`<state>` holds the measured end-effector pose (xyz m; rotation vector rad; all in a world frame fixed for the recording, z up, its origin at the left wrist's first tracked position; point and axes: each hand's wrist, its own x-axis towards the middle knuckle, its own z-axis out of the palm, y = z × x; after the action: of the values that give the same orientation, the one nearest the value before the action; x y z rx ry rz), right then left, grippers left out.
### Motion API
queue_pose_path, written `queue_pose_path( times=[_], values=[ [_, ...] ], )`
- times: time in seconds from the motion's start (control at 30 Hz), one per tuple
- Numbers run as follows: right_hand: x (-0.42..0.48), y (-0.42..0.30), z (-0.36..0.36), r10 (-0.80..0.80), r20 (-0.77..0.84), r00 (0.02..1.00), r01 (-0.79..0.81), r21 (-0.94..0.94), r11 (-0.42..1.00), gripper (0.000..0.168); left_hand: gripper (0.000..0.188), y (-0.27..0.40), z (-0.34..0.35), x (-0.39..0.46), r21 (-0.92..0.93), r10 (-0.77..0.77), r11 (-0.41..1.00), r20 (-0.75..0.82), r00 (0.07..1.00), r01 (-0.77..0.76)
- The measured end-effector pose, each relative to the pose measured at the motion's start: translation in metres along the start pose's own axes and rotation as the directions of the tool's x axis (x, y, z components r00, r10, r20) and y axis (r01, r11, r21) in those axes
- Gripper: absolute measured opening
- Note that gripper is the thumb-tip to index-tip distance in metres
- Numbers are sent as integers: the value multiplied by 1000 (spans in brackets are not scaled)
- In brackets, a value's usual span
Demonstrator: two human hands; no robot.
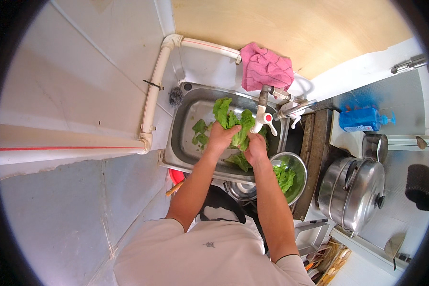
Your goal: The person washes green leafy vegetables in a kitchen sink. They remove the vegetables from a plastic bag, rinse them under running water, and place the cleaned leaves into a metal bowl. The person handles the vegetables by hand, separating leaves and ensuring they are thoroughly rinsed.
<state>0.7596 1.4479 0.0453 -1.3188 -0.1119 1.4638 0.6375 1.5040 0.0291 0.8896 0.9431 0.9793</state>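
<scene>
Green lettuce leaves [243, 129] are held up over a stainless steel sink [175, 143], just left of a white plastic tap [260, 119] with a red dot. My left hand [221, 137] grips them from the left, thumb across the front. On the other side my right hand [256, 147] has its fingers closed at the leaves' lower right edge, partly hidden below the tap. Loose torn leaves [200, 134] lie on the sink bottom at left. Another leaf [238, 161] rests in the sink under my right wrist.
Right of the sink, a metal bowl [303, 178] contains lettuce. A pink cloth [266, 66] hangs on the pipe behind the tap. A steel wool scourer [176, 96] sits at the back left corner. Further right are a blue pump bottle [359, 119] and a large lidded steel pot [354, 195].
</scene>
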Motion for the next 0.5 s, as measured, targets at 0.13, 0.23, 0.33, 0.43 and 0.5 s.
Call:
queue_pose_path(
  times=[0.13, 0.23, 0.33, 0.43, 0.5],
  values=[
    [-6, -2, 9, 51, 52, 997, -49, -34, 998, 21, 22, 8, 0, 0, 213, 94, 973, -10, 995, -90],
    [10, 9, -6, -43, -68, 997, 43, 2, 999, 23, 23, 11, -2, -1, -47, -46, 998, -74, 996, 42],
    [28, 17, -18, -76, -147, 986, 101, 170, 980, 23, 22, 10, -11, 8, -185, 5, 981, -271, 963, -57],
    [26, 9, -12, -94, -100, 991, 114, 220, 969, 24, 27, 11, -26, 8, -317, -33, 948, -218, 975, -38],
    [21, 1, -6, -89, -23, 996, 92, 221, 971, 25, 29, 11, -30, 10, -316, -87, 948, -175, 981, 27]
  ],
)
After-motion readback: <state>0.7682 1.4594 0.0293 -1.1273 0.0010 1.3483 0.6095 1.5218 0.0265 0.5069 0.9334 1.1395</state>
